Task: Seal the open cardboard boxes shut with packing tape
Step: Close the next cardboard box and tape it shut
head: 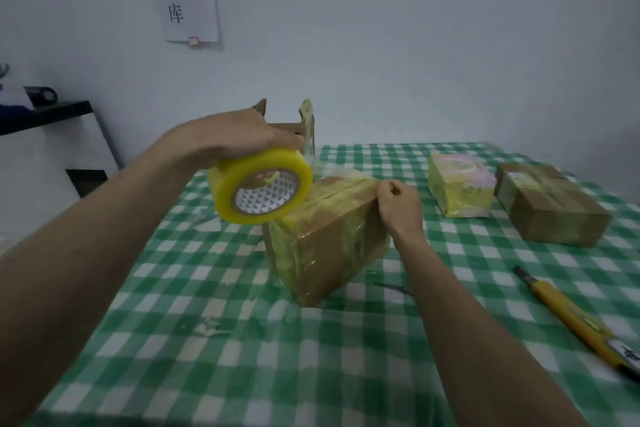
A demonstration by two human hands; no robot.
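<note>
Pulling a fresh strip across the lid was clearly the step in hand. The left hand (242,139) gripped the tape roll (261,185) from above, fingers curled round its rim, holding it just above the near-left edge of the cardboard box (329,236). That box sat mid-worktop, about 12 o'clock from the person, with the lid seam closed and older yellowish tape already on its sides. A clear film of tape (343,172) stretched from the roll toward the right hand (398,204), which was curled at the box's top right edge. It seemed to be pinching or pinning the loose end there (too blurry to swear which).

To do this well, I'd say keep that strip taut and centred over the seam, lower it flat, then rub it down before cutting so it doesn't wrinkle.

Other stuff on the green checked worktop (242,357): a yellow-wrapped parcel (460,187) at 1 o'clock, a taped brown box (550,208) at 2 o'clock, and a yellow utility knife (575,319) at 3 o'clock, well apart from the hands. An open box (298,125) with flaps up stood behind the roll at 12 o'clock, likely next in line.
</note>
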